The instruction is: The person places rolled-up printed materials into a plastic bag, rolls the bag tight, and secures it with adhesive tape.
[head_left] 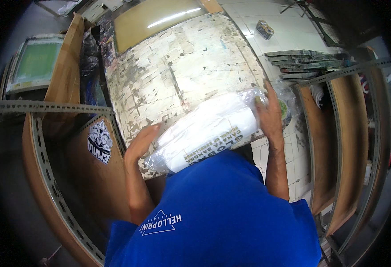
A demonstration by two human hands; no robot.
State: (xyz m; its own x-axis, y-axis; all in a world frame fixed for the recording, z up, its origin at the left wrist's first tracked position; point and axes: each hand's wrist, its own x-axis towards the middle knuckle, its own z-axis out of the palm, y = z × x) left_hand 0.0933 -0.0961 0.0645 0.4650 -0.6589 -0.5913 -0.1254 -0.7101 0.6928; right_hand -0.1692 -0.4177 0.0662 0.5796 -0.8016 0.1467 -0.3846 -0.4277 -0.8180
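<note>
A white folded cloth bundle [213, 127] in a clear plastic bag lies slantwise along the near edge of the worn table, close against my body. Dark and gold print shows on its near side. My left hand [142, 141] is beside its left end, fingers stretched out toward the plastic. Over at the right end, my right hand [270, 113] rests on the bag with thumb and fingers apart. Loose clear plastic [289, 100] sticks out past the right hand. The undersides of both hands are hidden.
Under the bundle is a paint-stained white tabletop [160, 84], with a tan panel [153, 22] at its far end. Metal-framed wooden shelving [322, 138] stands at right, another wooden rack [100, 178] at left. Dark slats [306, 62] are stacked beyond the table's right side.
</note>
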